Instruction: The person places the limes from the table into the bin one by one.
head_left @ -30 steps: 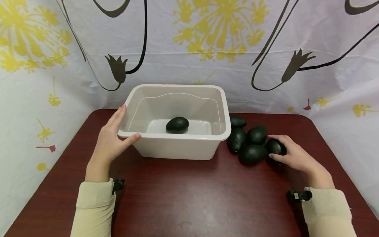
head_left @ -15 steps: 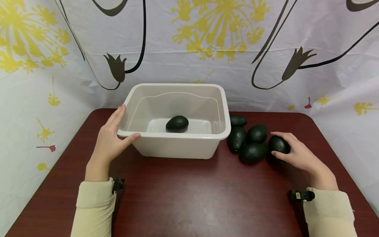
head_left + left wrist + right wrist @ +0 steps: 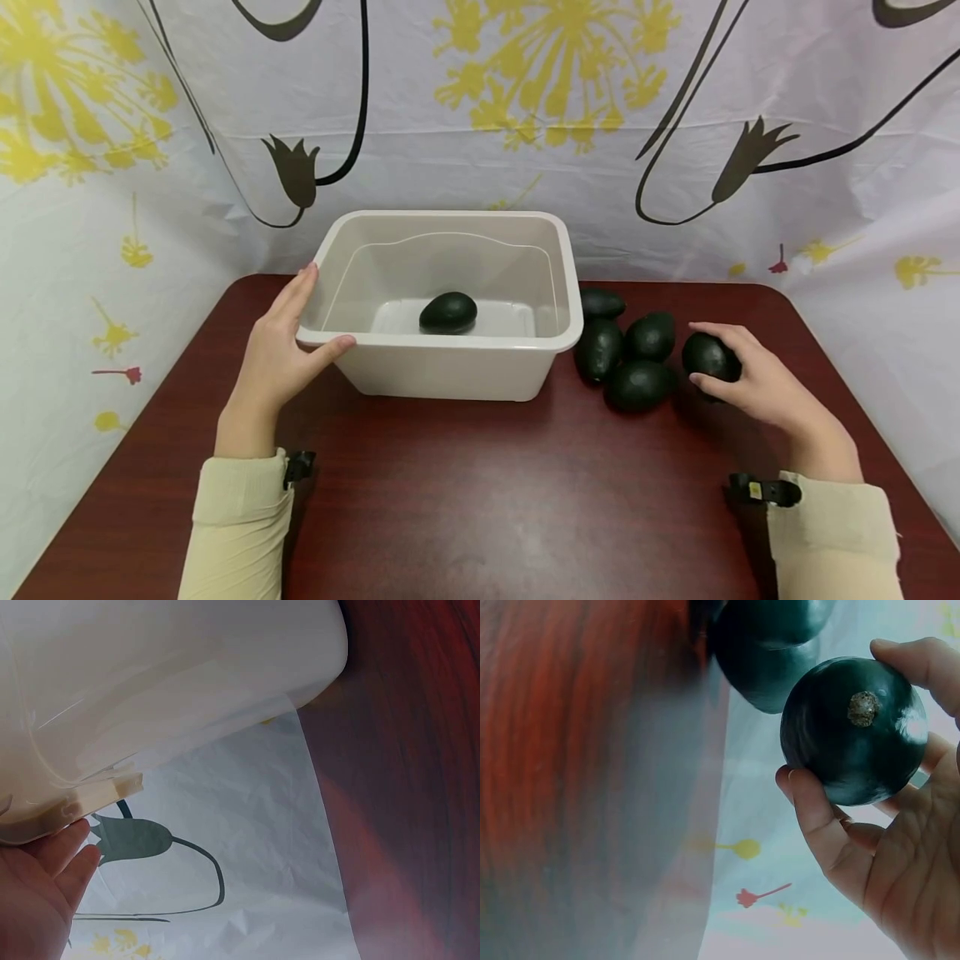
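Observation:
My right hand (image 3: 753,387) grips a dark green avocado (image 3: 708,357) between thumb and fingers, just right of the avocado group. In the right wrist view, the stem scar of the held avocado (image 3: 851,739) faces the camera. My left hand (image 3: 277,358) rests at the left front corner of a light beige plastic bin (image 3: 450,367), thumb over the front rim and straight fingers along the left side. The left wrist view shows fingertips (image 3: 75,859) touching the rim from outside. One avocado (image 3: 448,313) lies on the bin's floor.
Several more avocados (image 3: 640,385) sit clustered on the reddish-brown wooden table (image 3: 510,492), close against the bin's right side. A white cloth (image 3: 420,167) printed with flowers hangs behind the table and along its sides.
My right hand has moved slightly right and away from me with the avocado, separating it from the group. The left hand and the bin stay in place.

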`<state>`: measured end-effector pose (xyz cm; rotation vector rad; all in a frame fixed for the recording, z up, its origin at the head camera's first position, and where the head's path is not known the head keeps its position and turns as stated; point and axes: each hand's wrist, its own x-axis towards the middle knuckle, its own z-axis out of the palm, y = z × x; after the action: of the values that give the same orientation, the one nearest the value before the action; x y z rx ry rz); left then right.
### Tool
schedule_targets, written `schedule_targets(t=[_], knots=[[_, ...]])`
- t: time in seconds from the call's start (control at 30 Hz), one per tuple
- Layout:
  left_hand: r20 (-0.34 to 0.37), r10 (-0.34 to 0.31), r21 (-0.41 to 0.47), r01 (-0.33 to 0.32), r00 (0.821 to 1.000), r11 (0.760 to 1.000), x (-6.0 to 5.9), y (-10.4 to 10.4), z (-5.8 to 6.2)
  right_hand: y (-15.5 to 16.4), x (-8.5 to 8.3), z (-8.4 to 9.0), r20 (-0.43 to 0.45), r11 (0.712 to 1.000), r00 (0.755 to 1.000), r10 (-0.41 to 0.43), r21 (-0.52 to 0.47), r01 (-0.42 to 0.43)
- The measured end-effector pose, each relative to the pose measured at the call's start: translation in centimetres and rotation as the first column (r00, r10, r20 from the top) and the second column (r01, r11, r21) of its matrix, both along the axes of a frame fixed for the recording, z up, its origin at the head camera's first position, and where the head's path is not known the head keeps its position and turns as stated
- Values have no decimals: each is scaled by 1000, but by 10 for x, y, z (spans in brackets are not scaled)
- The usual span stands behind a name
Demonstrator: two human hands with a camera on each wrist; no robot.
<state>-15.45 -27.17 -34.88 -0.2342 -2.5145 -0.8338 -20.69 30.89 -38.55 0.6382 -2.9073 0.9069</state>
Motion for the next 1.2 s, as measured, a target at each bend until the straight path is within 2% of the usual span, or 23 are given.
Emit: schedule_targets(t=[0.3,0.93,1.2], knots=[[16,1,-1,-1,1000,1000,-1,1,0,-4,6,8,-80,999,997,18,-47,-21],[11,0,18,0,1000,1000,1,0,-2,-31,18,27,-165,994,984,68,-78,-82],[-4,-6,16,6,1000,1000,0,1,-1,-41,24,33,-216,984,969,121,-104,-146]])
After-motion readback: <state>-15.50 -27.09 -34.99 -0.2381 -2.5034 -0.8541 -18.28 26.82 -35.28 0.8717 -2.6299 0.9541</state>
